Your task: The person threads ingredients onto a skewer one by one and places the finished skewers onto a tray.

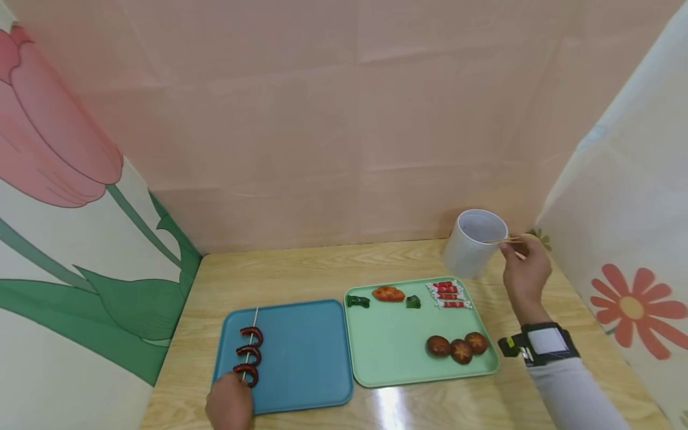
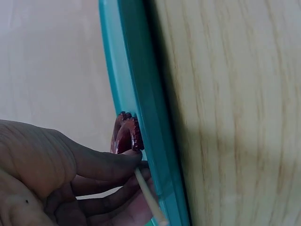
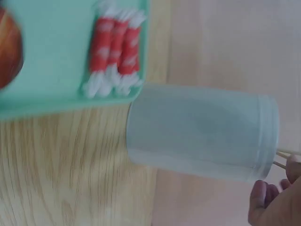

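Wood-grain surface [image 1: 279, 275] below, and your left hand [image 1: 231, 401] pinches a skewer [image 1: 255, 315], three curled sausages [image 1: 258, 357] just beyond it on the blue tray [image 1: 303, 358]; farther out, your right hand [image 1: 528, 272] pinches thin sticks [image 1: 495, 241], white container [image 1: 466, 254] just left of it.

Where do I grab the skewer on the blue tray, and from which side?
Probably pinch the skewer by its bare near end, coming from the near side of the blue tray: it's thin, straight and clear of the curled pieces there, where the left hand holds it.
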A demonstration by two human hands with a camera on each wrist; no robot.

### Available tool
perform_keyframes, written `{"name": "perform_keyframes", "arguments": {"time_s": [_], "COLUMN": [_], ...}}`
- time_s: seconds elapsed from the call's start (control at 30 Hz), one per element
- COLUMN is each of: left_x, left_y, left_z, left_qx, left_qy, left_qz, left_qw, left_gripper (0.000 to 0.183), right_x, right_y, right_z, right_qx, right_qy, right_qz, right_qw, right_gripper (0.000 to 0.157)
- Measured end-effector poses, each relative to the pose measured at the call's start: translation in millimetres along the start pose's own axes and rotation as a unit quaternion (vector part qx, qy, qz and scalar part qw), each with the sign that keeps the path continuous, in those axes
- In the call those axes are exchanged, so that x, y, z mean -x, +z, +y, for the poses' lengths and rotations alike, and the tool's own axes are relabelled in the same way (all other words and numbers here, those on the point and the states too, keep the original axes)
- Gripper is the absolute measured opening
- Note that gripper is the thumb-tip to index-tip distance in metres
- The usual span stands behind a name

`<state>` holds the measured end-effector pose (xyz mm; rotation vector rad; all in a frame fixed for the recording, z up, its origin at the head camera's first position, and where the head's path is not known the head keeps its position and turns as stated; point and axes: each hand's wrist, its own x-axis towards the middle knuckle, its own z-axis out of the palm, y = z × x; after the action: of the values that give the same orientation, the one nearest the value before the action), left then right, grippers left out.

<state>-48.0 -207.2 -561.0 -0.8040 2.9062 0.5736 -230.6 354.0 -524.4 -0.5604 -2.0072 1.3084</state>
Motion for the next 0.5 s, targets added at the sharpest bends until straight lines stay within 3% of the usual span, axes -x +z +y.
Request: {"name": "perform_keyframes", "arguments": {"time_s": [0.07,0.17,0.33,0.5], "left_x": [0.2,-0.4,-1.5,0.1], "left_y": [0.6,0.6,-1.5,-10.1], "left_z": [-0.6,-1.5,-3.5,-2.3], "left_qx": [-0.001,0.0,0.007,0.006], "left_qy": [0.001,0.003,0.006,-0.011], "left_qz": [0.001,-0.006,-0.024,-0.054], "left_qw": [1.0,1.0,0.9997,0.9985], "left_gripper": [0.011,0.011,0.011,0.016], "right_x": [-1,-3,-11,-18], "right_y": [0.8,1.6,-3.8,-17.6], "right_z": [3,1,-10,-37], "right_qx": [0.021,0.019,0.003,-0.099], "right_qy": [-0.055,-0.076,-0.054,-0.028], "right_qz": [0.003,0.017,0.05,0.089], "right_qw": [0.998,0.997,0.997,0.991], "right_gripper": [0.02,0.012,0.013,0.023]}}
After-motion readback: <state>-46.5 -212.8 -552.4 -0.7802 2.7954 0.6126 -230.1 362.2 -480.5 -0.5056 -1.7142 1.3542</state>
